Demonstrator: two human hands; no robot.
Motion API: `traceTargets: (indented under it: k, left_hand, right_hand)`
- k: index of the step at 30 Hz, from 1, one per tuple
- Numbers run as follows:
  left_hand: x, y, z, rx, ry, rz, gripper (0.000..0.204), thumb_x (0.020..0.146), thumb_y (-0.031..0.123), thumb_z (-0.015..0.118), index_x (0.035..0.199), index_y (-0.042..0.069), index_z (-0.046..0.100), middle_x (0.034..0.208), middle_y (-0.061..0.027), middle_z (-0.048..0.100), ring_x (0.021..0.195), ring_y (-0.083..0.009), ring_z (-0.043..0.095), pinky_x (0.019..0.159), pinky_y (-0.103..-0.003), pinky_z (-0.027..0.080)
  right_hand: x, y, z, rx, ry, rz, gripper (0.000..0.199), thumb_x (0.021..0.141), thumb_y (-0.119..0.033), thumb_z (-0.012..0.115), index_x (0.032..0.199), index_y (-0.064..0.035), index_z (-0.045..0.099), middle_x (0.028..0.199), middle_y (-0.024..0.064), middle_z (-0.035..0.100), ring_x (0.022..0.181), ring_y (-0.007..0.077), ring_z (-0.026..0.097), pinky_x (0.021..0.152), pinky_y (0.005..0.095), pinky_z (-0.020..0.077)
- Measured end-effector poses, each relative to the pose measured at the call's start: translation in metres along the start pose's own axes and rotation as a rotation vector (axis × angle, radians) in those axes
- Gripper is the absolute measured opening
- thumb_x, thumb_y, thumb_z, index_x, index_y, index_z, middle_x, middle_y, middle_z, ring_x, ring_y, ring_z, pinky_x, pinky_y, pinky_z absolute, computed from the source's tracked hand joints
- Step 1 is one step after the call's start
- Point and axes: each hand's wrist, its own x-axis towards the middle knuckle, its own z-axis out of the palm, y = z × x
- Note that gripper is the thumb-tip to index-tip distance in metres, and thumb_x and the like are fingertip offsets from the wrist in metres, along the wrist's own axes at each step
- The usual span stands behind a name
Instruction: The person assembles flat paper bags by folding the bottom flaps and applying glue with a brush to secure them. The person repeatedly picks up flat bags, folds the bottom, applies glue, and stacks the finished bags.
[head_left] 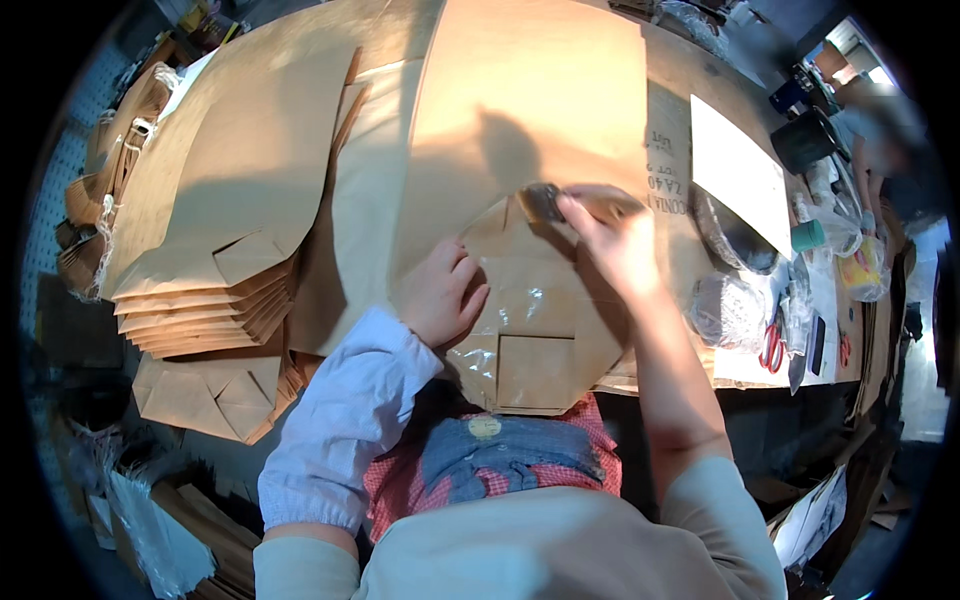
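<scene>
A brown paper bag [535,370] lies before me on the table, its folded bottom end nearest my body. Wet, shiny streaks show on the folded flaps. My right hand [625,245] is closed around a flat brush [541,203], whose dark bristle end lies over the upper part of the folded end. At the left edge of this folded end, my left hand [445,295] rests on the paper with its fingers loosely bent and nothing in them. More flat brown paper [530,80] stretches away beyond my hands.
On the left stands a stack of folded paper bags [210,300]. To the right are a white sheet [740,170] over a dark round thing, a clear plastic bundle [728,310], red-handled scissors [771,345] and a black container [805,140]. A blurred person is at the far right.
</scene>
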Motion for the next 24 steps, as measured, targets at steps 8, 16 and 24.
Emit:
traceTargets:
  k: [8, 16, 24]
  left_hand:
    - [0.001, 0.016, -0.010, 0.011, 0.000, -0.027, 0.025, 0.078, 0.011, 0.064, 0.099, 0.000, 0.056, 0.112, -0.0204, 0.054, 0.107, -0.0387, 0.053, 0.093, -0.042, 0.044]
    - [0.012, 0.012, -0.021, 0.089, -0.158, -0.015, 0.024, 0.080, 0.008, 0.063, 0.102, 0.002, 0.054, 0.102, -0.0183, 0.054, 0.096, -0.0382, 0.054, 0.082, -0.041, 0.046]
    - [0.091, -0.025, -0.036, 0.041, -0.434, -0.311, 0.038, 0.063, 0.003, 0.070, 0.099, -0.001, 0.060, 0.087, -0.0165, 0.063, 0.084, -0.0288, 0.063, 0.074, -0.036, 0.051]
  right_hand:
    - [-0.071, 0.020, -0.183, -0.757, 0.021, -0.305, 0.035, 0.078, -0.005, 0.069, 0.113, -0.0059, 0.065, 0.100, 0.0158, 0.064, 0.085, 0.0339, 0.064, 0.076, 0.0388, 0.0530]
    - [-0.093, 0.049, -0.230, -1.056, -0.185, -0.366, 0.030, 0.066, 0.001, 0.069, 0.096, -0.0030, 0.068, 0.091, 0.0119, 0.066, 0.085, 0.0286, 0.064, 0.071, 0.0364, 0.0541]
    - [-0.024, 0.102, -0.066, -0.352, -0.336, 0.087, 0.010, 0.075, -0.006, 0.070, 0.081, 0.0013, 0.066, 0.080, 0.0127, 0.061, 0.080, 0.0312, 0.059, 0.072, 0.0375, 0.0490]
